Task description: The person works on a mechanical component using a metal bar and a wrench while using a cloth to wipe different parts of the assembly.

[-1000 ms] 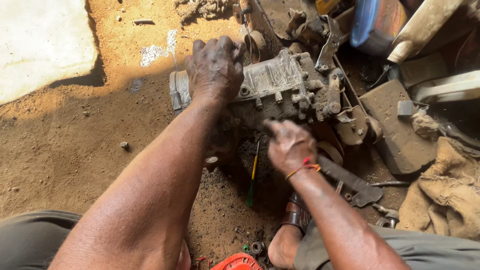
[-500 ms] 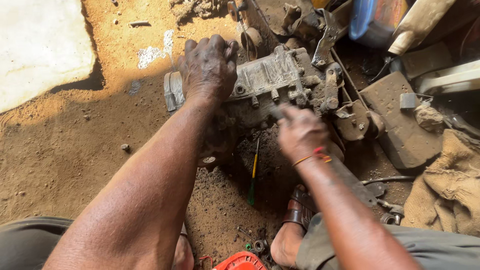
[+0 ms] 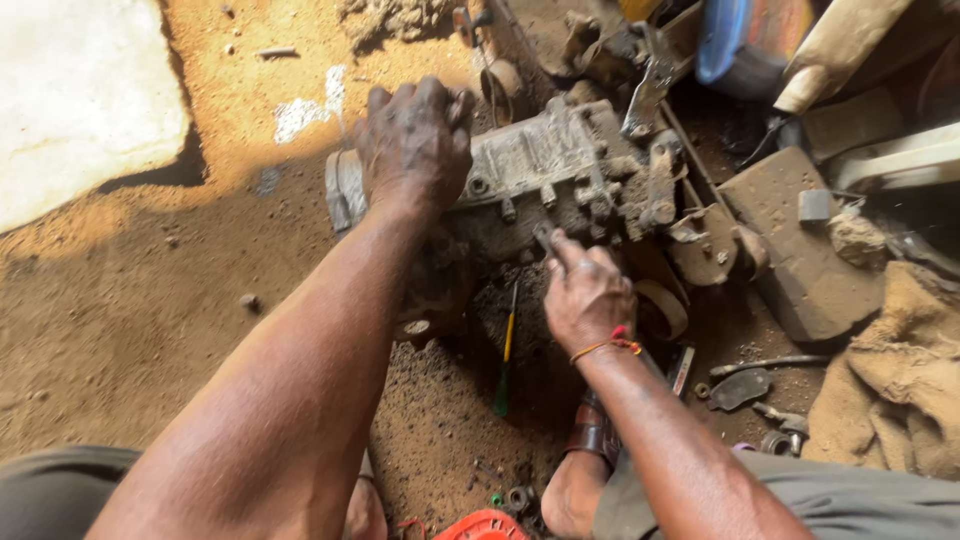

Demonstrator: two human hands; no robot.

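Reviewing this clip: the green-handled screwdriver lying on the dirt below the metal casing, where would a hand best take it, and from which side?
Likely by the green handle, coming from above. The screwdriver lies flat on the oily dirt, its handle end nearer the person and free, while its shaft runs up toward the metal casing beside the right hand. Fingers could pinch the handle across its width.

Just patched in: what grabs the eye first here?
The grimy metal engine casing at top centre, lying on oily dirt. The left hand presses down on its left end, while the right hand works at its near edge with a small tool. A green-handled screwdriver lies on the ground between the forearms.
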